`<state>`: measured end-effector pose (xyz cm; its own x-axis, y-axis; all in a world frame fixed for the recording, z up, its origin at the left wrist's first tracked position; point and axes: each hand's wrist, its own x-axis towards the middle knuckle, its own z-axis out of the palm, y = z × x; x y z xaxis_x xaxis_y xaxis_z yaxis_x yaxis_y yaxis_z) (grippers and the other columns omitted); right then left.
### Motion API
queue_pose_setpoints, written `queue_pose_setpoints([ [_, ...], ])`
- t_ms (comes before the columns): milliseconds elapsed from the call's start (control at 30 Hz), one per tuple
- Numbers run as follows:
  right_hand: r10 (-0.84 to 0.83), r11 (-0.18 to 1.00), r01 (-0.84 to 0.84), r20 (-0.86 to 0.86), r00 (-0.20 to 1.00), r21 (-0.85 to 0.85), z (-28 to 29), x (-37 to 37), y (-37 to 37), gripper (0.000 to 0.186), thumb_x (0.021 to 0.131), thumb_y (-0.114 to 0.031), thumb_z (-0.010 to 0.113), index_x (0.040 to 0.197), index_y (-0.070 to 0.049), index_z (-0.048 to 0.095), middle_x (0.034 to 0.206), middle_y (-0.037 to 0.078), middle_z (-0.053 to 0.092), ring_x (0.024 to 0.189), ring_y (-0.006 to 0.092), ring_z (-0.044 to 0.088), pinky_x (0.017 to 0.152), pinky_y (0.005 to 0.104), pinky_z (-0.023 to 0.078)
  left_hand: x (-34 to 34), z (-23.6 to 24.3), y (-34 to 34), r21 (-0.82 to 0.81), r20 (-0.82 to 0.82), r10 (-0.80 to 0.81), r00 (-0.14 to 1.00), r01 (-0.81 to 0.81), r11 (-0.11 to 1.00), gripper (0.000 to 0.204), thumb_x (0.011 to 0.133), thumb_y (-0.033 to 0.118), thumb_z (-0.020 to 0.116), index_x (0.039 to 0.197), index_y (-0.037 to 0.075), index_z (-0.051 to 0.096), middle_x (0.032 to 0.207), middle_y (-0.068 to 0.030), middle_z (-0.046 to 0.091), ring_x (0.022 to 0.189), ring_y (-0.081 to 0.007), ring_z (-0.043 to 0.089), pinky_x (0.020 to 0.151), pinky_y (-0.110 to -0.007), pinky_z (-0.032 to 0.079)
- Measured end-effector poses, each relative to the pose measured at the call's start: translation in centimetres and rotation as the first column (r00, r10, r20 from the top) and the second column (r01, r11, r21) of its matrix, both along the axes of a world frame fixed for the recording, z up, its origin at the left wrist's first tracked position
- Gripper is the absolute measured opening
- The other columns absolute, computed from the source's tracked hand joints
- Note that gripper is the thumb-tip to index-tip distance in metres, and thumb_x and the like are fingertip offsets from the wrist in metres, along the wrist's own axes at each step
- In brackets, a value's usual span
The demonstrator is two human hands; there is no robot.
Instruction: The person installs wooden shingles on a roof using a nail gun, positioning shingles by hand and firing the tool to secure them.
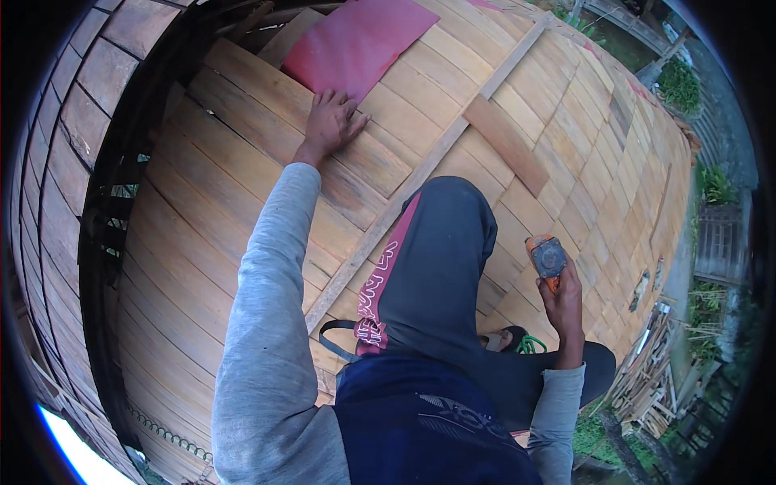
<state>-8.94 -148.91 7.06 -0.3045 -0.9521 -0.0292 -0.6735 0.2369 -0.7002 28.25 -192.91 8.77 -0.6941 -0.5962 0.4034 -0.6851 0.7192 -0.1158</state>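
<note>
My left hand rests with fingers spread on the wooden shingles, its fingertips at the lower edge of a red sheet. In my right hand, beside my bent leg, is an orange and grey tool, gripped upright; I cannot tell its exact kind. A long pale batten runs diagonally across the shingles, with a darker loose-looking board lying against it.
A dark gap separates this roof from darker shingles at left, with a coiled green hose below. A green cord lies by my foot. Beyond the right edge are plants and piled wood scraps lower down.
</note>
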Motion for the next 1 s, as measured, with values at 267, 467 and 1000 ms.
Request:
queue_pose_setpoints([
  [267, 0.016, 1.000, -0.017, 0.036, 0.999, 0.012, -0.2, 0.2, -1.0, 0.053, 0.085, 0.000, 0.071, 0.136, -0.001, 0.058, 0.150, 0.018, 0.052, 0.130, 0.0395, 0.058, 0.107, 0.0427, 0.050, 0.2, 0.2, -1.0, 0.004, 0.048, -0.020, 0.999, 0.020, 1.000, 0.022, 0.083, 0.029, 0.070, 0.086, 0.007, 0.071, 0.098, -0.0110, 0.064, 0.102, -0.0319, 0.058, 0.095, -0.046, 0.045],
  [467, 0.038, 0.999, -0.038, 0.019, 0.999, 0.015, -1.1, -0.1, -1.6, 0.052, 0.085, 0.000, 0.071, 0.136, 0.000, 0.058, 0.149, 0.019, 0.052, 0.130, 0.0399, 0.058, 0.107, 0.0433, 0.049, 0.0, -0.2, -0.7, -0.036, -0.028, -0.006, 1.000, 0.005, 0.999, 0.021, 0.085, 0.028, 0.070, 0.090, 0.007, 0.070, 0.100, -0.0113, 0.062, 0.104, -0.0317, 0.057, 0.095, -0.046, 0.044],
  [1000, 0.053, 0.999, -0.052, -0.051, 0.997, 0.009, -0.9, 0.0, -0.9, 0.048, 0.087, -0.003, 0.073, 0.132, 0.003, 0.058, 0.152, 0.019, 0.050, 0.127, 0.0412, 0.060, 0.105, 0.0441, 0.051, -0.9, -1.8, 1.1, 0.020, 0.063, 0.093, 0.994, -0.094, 0.995, 0.024, 0.099, 0.031, 0.059, 0.098, 0.008, 0.067, 0.108, -0.0107, 0.061, 0.109, -0.0308, 0.054, 0.097, -0.045, 0.041],
])
